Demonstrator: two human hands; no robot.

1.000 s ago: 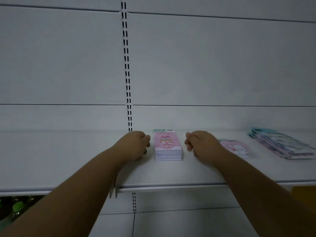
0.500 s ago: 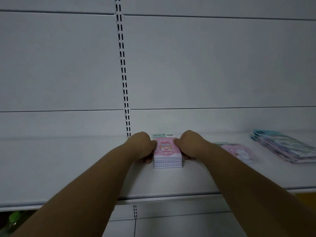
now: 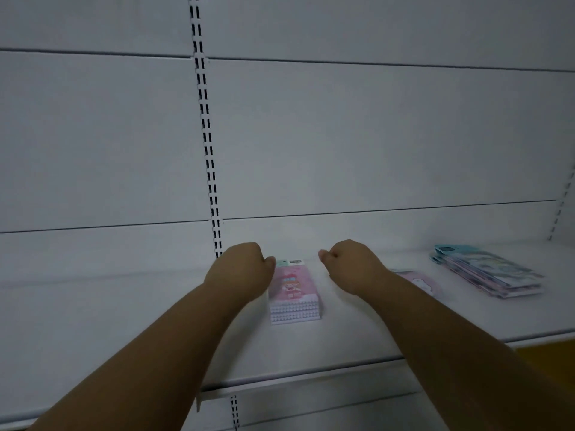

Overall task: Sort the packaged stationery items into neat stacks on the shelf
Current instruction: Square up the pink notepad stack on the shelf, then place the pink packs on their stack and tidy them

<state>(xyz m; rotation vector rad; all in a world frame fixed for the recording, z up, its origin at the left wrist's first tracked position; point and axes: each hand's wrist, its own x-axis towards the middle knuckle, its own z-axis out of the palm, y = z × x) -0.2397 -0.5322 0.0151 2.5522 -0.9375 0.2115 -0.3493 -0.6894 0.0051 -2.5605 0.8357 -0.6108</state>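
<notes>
A neat stack of pink packaged notebooks point(image 3: 294, 293) lies on the white shelf point(image 3: 124, 321), spiral edges toward me. My left hand point(image 3: 241, 269) sits against the stack's left side, fingers curled, holding nothing. My right hand point(image 3: 351, 264) hovers a little to the right of the stack, apart from it, fingers curled with nothing in them. A pink round-topped packet point(image 3: 418, 283) lies flat just beyond my right forearm, partly hidden by it. A fanned pile of teal and pink packets point(image 3: 488, 270) rests at the far right.
The white back panel carries a slotted upright point(image 3: 207, 144) behind my left hand and another upright point(image 3: 561, 206) at the right edge. The shelf's front lip point(image 3: 311, 379) runs below my forearms. Something yellow point(image 3: 547, 356) shows under the shelf at the right.
Half a second ago both hands pressed the sides of the pink stack. Now they have spread apart, the right hand clear of it. The view has tilted and shifted.
</notes>
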